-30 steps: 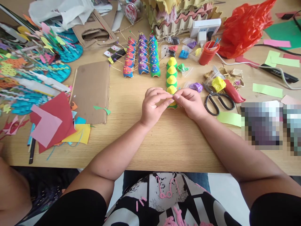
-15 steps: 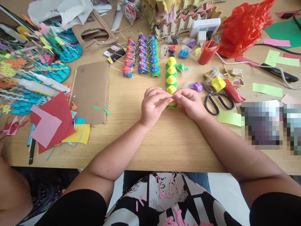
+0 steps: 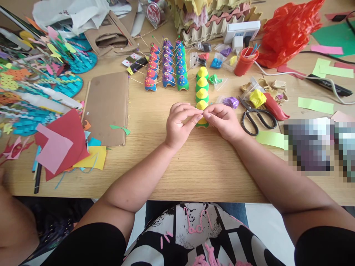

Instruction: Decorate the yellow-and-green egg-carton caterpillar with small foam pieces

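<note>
My left hand (image 3: pixel 181 123) and my right hand (image 3: pixel 223 120) meet fingertip to fingertip over the near end of a green and yellow bumpy strip (image 3: pixel 202 84). Both hands are pinched closed; whatever lies between the fingertips is too small to make out. Just beyond my right hand is a lump of purple clay (image 3: pixel 231 102) on a clear bag. Three finished-looking bumpy strips stand further back: a red and blue one (image 3: pixel 152 70), a purple one (image 3: pixel 168 64) and a blue and green one (image 3: pixel 181 66), with pins sticking out of them.
Black-handled scissors (image 3: pixel 257 118) and yellow clay (image 3: pixel 257 98) lie right of my right hand. A red cup (image 3: pixel 246 62) stands behind them. Cardboard (image 3: pixel 107 107) and coloured paper (image 3: pixel 62 144) are at left, egg cartons (image 3: pixel 213 22) at the back. Another person's arm (image 3: pixel 16 225) shows at lower left.
The fingertips have shifted very slightly against each other, and the purple bit seen between them earlier is now hardly visible. Everything else is unchanged.
</note>
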A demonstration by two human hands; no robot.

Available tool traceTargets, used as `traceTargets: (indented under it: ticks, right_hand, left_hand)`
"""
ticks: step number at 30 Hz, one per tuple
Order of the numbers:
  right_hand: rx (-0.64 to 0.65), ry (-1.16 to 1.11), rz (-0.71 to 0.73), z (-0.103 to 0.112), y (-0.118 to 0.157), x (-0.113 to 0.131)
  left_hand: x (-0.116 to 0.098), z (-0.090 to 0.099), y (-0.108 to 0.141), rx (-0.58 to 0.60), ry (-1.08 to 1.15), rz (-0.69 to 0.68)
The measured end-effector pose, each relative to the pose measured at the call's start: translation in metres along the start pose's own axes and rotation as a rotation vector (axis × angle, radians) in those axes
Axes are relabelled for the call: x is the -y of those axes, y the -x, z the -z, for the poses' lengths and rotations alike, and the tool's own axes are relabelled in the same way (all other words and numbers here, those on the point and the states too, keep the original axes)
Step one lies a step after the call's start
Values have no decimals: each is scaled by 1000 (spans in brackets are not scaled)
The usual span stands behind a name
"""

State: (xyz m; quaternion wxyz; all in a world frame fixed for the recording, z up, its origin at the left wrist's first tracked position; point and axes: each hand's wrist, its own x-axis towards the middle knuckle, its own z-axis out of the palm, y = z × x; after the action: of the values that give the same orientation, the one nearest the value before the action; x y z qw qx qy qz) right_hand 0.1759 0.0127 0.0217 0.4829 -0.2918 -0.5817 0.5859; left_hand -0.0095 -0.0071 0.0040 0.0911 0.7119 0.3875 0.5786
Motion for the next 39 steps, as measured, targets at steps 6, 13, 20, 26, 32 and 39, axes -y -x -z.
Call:
traceTargets:
  ticks: [6,13,20,26,32,39]
  right_hand:
    - [-13,19,-14,1,0,-3]
    - [-10,8,-23,1,0,-3]
    - [4,-38,-18,-1,0,-1]
    - [-3,-40,-11,0,0,-2]
    - [-6,-54,16,1,0,-5]
    - [-14,-47,21,0,0,-3]
  left_hand:
    - [0,1,0,35,-71,9]
    - [0,1,0,44,-57,17]
    - [0,0,0,27,-38,-10]
    - [0,0,0,4,-37,-14]
    - [0,0,0,-41,-44,-67]
    - [-5,2,-2,-35,-138,-144]
